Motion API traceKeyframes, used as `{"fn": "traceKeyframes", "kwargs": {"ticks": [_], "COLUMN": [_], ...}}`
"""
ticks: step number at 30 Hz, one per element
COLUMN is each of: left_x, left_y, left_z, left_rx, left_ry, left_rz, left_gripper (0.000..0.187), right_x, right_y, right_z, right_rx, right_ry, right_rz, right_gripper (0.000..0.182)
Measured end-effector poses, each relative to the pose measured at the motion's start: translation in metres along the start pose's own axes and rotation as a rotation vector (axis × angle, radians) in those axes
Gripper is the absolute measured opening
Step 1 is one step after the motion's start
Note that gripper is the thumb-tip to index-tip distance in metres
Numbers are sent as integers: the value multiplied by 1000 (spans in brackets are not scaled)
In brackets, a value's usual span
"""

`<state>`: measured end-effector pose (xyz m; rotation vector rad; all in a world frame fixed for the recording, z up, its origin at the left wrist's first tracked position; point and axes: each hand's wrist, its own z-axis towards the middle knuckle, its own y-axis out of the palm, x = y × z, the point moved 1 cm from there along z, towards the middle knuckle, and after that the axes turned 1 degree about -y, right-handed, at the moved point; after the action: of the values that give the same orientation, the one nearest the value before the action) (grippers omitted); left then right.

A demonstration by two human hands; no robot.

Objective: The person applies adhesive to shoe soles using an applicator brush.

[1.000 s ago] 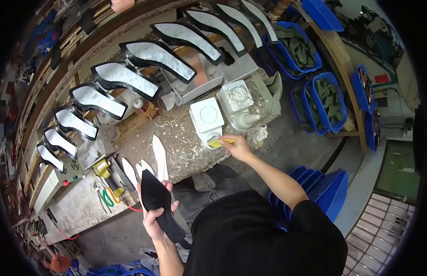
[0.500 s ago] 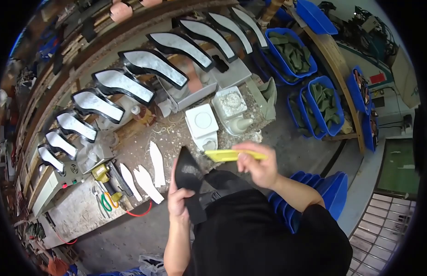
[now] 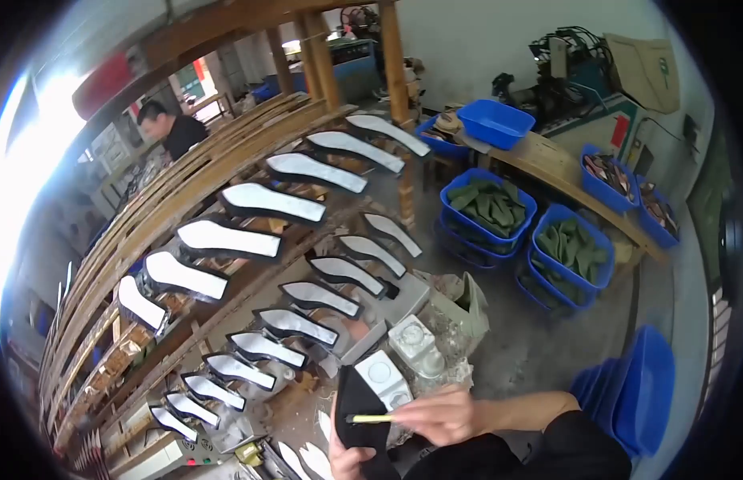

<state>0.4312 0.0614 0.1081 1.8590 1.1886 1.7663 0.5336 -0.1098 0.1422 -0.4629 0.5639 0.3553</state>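
Note:
My left hand (image 3: 347,458) grips the lower left edge of a black, pointed sole-shaped piece (image 3: 362,400), which stands tilted up at the bottom centre. My right hand (image 3: 439,416) holds a thin yellow tool (image 3: 370,418), its tip against the face of the black piece. Just behind are a white container with a round top (image 3: 379,372) and another white container (image 3: 411,338) with pale stuff in it. Rows of black-edged white sole-shaped pieces (image 3: 295,326) lie beyond, on the left and centre.
Blue bins with green pieces (image 3: 487,210) stand at the right, beside a wooden bench (image 3: 563,166). Stacked blue bins (image 3: 647,392) are at the lower right. A wooden rack (image 3: 227,152) runs across the back left. Behind it is another person (image 3: 179,134).
The view has tilted up, showing the upper row of pieces and the other person. The yellow tool has moved left onto the black piece and is now seen edge-on.

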Motion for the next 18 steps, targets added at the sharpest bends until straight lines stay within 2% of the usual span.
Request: {"fn": "traceKeyframes", "kwargs": {"ticks": [2,5,7,8,10,11,14,18], "left_x": [0,9,13,18,17,17,27,35], "left_y": [2,3,0,-5,-18,-22,-16,-28], "left_z": [-4,-6,-8,-12,-24,-21,-22,-34], "left_rx": [-47,-58,0,11,137,167,64,63], "left_ry": [65,-1,13,-3,-70,-77,42,101], "left_rz": [50,112,116,125,126,122,97,85], "left_gripper": [119,115,113,112,113,114,112,114], "right_x": [6,21,1,10,23,26,13,18], "right_y": [9,-8,7,10,6,9,21,33], "right_z": [-4,8,4,7,15,20,27,39], "right_rx": [-53,-7,-65,-100,-108,-121,-163,-211], "right_ry": [-4,17,-109,-78,-92,-110,-171,-156], "right_rz": [-107,10,-35,45,-139,-121,-58,-87], "right_gripper": [30,34,38,38,39,39,35,29]}}
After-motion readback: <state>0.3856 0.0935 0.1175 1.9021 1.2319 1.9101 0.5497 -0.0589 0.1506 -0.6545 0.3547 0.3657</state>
